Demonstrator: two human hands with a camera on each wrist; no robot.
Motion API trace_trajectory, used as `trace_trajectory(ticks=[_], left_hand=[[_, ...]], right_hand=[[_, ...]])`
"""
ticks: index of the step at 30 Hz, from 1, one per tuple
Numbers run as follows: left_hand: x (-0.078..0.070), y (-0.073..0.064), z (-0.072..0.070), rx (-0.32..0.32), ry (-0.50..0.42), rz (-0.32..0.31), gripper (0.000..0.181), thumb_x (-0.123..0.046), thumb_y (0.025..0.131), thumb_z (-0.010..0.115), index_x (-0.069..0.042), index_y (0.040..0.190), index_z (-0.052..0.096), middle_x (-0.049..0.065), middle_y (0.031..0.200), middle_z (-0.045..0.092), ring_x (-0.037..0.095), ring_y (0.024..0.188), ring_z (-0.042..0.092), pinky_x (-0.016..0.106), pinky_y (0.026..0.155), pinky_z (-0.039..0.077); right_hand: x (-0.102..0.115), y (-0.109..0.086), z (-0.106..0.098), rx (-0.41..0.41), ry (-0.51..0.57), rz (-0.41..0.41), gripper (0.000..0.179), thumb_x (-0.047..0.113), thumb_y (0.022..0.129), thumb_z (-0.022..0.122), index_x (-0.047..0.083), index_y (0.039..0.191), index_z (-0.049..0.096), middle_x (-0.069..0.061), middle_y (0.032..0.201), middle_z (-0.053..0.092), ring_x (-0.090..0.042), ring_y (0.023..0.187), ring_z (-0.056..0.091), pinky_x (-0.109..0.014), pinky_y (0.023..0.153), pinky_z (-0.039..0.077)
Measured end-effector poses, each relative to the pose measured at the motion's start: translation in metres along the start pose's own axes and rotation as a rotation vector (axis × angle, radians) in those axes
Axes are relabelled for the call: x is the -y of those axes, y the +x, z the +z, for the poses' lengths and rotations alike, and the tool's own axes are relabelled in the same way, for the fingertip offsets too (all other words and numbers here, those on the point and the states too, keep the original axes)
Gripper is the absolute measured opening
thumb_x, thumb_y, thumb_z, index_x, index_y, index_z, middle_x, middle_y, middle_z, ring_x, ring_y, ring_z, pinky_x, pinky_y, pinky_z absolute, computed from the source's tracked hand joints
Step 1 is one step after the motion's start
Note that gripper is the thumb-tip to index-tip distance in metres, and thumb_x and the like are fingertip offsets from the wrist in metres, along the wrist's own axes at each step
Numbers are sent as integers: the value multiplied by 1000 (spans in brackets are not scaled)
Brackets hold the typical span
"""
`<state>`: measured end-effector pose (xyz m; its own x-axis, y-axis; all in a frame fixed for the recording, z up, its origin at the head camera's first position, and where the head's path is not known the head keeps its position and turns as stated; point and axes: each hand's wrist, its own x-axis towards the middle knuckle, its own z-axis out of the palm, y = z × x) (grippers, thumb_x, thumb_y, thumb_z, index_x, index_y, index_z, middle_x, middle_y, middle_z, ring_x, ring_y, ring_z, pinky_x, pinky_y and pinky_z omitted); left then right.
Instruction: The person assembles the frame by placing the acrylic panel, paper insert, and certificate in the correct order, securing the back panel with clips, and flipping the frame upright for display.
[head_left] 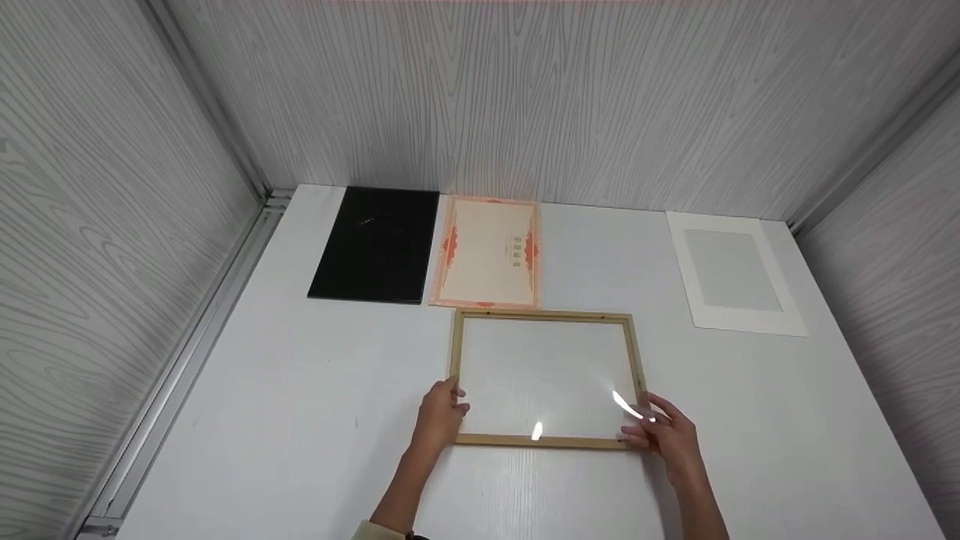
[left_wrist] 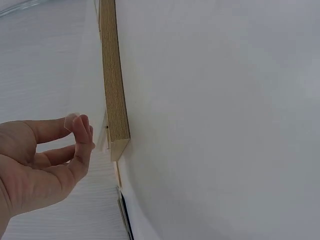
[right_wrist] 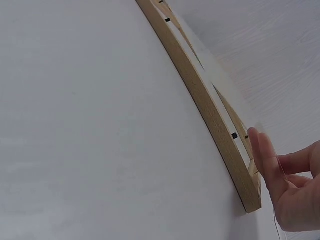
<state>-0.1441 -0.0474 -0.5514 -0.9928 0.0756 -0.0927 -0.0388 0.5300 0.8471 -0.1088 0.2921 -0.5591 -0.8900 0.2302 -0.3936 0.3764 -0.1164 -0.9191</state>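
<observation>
A light wooden picture frame [head_left: 544, 316] lies on the white table near me. A clear transparent sheet [head_left: 544, 379] overlaps its opening, with bright glare at the lower right. My left hand [head_left: 440, 412] is at the frame's lower left; in the left wrist view its thumb and fingers pinch a corner of the sheet close beside the wood. At the lower right corner, my right hand [head_left: 667, 435] pinches the sheet's other end, which bends up there. Small black tabs [right_wrist: 234, 135] show along the frame's inner side in the right wrist view.
Behind the frame lie a black backing board [head_left: 379, 244] and, beside it, a certificate with an orange-red border [head_left: 487, 251]. A white mat with a rectangular window [head_left: 701, 300] is at the back right. Wood-grain panels [head_left: 480, 97] wall in the table.
</observation>
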Motion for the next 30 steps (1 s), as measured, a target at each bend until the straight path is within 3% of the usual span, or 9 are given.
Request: trace_trajectory(ticks=[4, 20, 30], left_hand=[[0, 0, 2, 1, 22, 4, 47, 8, 80, 63, 15, 123, 45, 10, 91, 55, 21, 81, 52, 35, 70, 46], [2, 1, 3, 16, -35, -23, 44, 10, 84, 55, 18, 125, 42, 11, 95, 56, 19, 77, 59, 29, 65, 48], [4, 1, 2, 19, -35, -17, 42, 11, 85, 53, 18, 124, 42, 13, 94, 57, 19, 75, 59, 28, 62, 49]], right_hand=[[-2, 1, 0, -7, -11, 1, 46, -9, 92, 41, -5, 137, 34, -17, 106, 62, -20, 72, 67, -29, 67, 53], [-4, 0, -4, 12, 53, -5, 47, -7, 93, 43, -1, 138, 31, -14, 109, 63, -24, 77, 67, -35, 70, 53], [-5, 2, -2, 4, 39, 2, 46, -7, 93, 42, -2, 138, 33, -13, 102, 63, -23, 74, 67, -34, 70, 53]])
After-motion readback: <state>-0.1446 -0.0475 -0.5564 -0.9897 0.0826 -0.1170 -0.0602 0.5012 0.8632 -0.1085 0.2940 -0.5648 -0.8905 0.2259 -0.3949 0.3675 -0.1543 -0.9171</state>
